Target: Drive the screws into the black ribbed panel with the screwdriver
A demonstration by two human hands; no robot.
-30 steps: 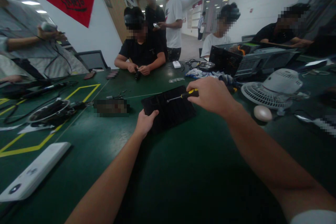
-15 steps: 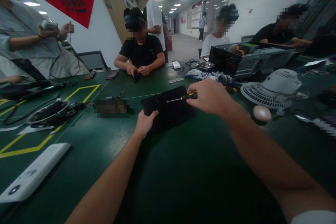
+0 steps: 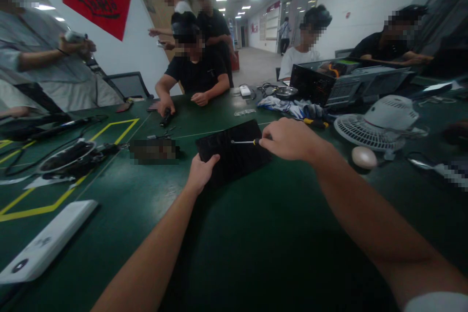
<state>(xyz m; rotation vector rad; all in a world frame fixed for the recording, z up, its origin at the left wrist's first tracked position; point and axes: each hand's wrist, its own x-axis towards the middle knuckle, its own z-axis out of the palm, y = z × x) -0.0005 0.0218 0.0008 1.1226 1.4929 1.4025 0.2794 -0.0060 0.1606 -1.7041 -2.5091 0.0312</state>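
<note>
A flat black panel lies tilted in front of me on the green table. My left hand grips its left edge, thumb on top and the other fingers out of sight underneath. In my right hand is a screwdriver, its dark handle with a yellow band mostly covered by my closed fingers. The metal shaft points left, and its tip is over the panel's middle. Whether a screw sits under the tip is too dark to make out.
At the right stand a grey fan, a pale rounded object and an opened computer case. A long white device lies front left, with tangled cables behind it. Across the table a co-worker handles a dark object.
My right hand has turned and dipped slightly, covering more of the screwdriver handle; the tip stays put. My left hand is still. The co-worker's dark object has moved left.
</note>
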